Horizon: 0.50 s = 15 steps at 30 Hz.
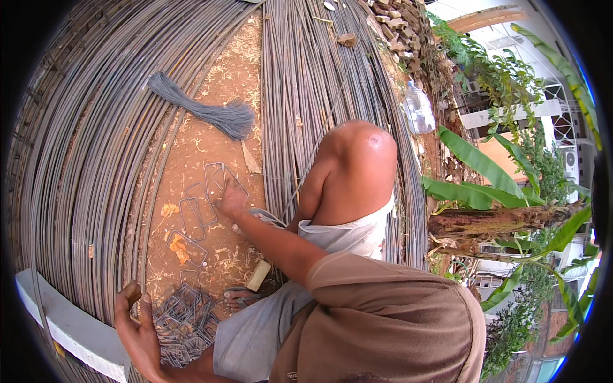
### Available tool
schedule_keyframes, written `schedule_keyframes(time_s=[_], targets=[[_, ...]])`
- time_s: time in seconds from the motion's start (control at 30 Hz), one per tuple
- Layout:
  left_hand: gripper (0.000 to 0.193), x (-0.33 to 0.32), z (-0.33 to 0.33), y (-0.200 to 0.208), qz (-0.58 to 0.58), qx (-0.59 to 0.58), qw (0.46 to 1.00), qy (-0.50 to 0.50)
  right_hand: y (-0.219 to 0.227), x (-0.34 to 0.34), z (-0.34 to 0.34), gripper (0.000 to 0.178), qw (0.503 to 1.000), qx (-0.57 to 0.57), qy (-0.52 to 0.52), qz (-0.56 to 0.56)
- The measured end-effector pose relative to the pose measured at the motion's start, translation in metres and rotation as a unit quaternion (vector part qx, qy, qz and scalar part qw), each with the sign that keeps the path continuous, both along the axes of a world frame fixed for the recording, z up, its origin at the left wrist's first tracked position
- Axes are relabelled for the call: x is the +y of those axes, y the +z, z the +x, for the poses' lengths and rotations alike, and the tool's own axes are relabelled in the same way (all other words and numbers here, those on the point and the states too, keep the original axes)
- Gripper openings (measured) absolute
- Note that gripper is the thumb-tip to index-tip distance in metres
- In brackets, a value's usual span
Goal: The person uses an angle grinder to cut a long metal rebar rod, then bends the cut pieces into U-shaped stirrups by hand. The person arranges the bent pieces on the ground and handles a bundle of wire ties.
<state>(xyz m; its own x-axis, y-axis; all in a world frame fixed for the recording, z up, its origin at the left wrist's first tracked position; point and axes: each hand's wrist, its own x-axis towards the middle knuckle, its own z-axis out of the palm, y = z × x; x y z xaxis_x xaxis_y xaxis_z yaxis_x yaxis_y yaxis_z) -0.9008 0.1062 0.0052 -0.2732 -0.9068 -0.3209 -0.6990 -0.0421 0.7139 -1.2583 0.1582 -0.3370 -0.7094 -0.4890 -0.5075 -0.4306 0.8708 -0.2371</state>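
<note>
My right hand point(234, 200) reaches down over the reddish soil. Its thumb and fingers look apart, and they are over or against a bent rectangular steel stirrup point(216, 165); a firm hold does not show. More thin rectangular stirrups point(189, 199) lie overlapped in a loose row beside it. At the lower left my left hand point(139, 329) is raised, thumb and fingers apart, with nothing seen in it. Near that hand sits a tangled heap of stirrups point(186, 316). A bundle of grey tie wire point(204, 112) lies farther off, spread at one end.
Long steel bars point(83, 159) run along the left, and more bars point(287, 96) lie beyond my knee. A pale block point(258, 276) is by my foot. A white concrete edge point(76, 332), a clear plastic bottle point(418, 108), stacked bricks point(396, 29) and banana plants point(479, 166) border the area.
</note>
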Motion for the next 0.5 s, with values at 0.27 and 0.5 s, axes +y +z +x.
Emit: schedule_keyframes(time_s=[0.27,0.5], targets=[[0.038,-0.005,0.005,0.002,0.011,-0.006,1.0,0.011,-0.031,-0.012,0.02,0.061,0.996,0.075,-0.047,-0.032],[0.039,0.003,0.004,0.005,0.023,-0.018,0.999,0.019,-0.041,-0.001,0.02,0.044,0.992,0.014,-0.084,-0.088]])
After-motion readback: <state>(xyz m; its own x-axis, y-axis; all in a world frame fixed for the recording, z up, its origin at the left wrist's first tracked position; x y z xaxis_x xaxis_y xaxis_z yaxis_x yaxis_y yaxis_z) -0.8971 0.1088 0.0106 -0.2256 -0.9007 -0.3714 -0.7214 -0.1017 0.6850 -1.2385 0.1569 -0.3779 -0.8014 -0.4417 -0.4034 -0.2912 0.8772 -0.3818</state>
